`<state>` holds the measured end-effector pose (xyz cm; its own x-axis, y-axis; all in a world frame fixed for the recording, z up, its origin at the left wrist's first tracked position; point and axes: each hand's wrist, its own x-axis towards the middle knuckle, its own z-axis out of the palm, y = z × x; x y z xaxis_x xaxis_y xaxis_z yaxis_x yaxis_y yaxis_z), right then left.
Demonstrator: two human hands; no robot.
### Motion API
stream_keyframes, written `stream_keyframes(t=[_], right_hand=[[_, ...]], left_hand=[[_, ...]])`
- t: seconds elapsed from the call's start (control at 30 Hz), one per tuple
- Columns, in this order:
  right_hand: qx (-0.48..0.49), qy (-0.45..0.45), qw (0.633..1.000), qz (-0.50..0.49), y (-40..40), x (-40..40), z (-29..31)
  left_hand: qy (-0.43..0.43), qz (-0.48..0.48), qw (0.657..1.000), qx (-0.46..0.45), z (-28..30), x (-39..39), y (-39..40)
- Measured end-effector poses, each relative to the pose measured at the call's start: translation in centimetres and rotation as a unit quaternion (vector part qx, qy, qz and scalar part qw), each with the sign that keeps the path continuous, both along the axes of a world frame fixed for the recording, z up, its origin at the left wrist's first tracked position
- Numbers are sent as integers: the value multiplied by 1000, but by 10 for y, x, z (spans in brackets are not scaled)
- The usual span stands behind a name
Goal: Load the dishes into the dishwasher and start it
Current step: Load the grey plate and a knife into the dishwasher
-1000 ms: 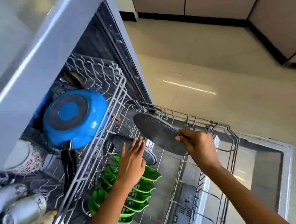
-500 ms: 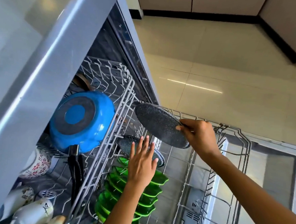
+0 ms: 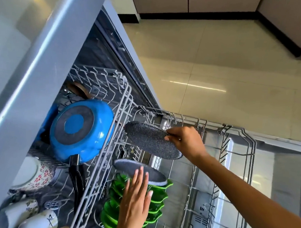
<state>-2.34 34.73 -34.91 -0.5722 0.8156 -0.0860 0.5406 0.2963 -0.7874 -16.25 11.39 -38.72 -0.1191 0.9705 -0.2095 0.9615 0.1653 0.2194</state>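
Observation:
My right hand (image 3: 187, 143) pinches the rim of a dark speckled plate (image 3: 148, 140), held tilted over the back of the pulled-out lower rack (image 3: 236, 155). A second speckled plate (image 3: 124, 165) stands in the rack just below it. My left hand (image 3: 134, 201) hovers with straight fingers over that plate and a row of several green plates (image 3: 158, 194) standing in the rack. Whether the fingertips touch the plate I cannot tell.
The upper rack (image 3: 124, 97) holds an upturned blue pan (image 3: 81, 130) with a black handle, a flowered white bowl (image 3: 35, 173) and white cups (image 3: 23, 211). The open dishwasher door (image 3: 287, 177) lies at the right. Beige tiled floor (image 3: 220, 65) stretches behind.
The right hand has lowered the speckled plate a little toward the rack's back. The left hand stays over the green plates. The camera has tipped closer.

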Motion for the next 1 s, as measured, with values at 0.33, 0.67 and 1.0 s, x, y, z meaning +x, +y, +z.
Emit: stream_keyframes(t=[0.33, 0.67, 1.0], right_hand=[[-11, -12, 1000, -7, -6, -10, -1], [-2, -58, 998, 40, -17, -22, -23], [-64, -134, 984, 100, -41, -36, -51]], left_hand=[[42, -46, 997, -37, 5, -6, 13], [53, -44, 996, -58, 5, -4, 0], [49, -54, 996, -56, 4, -6, 13]])
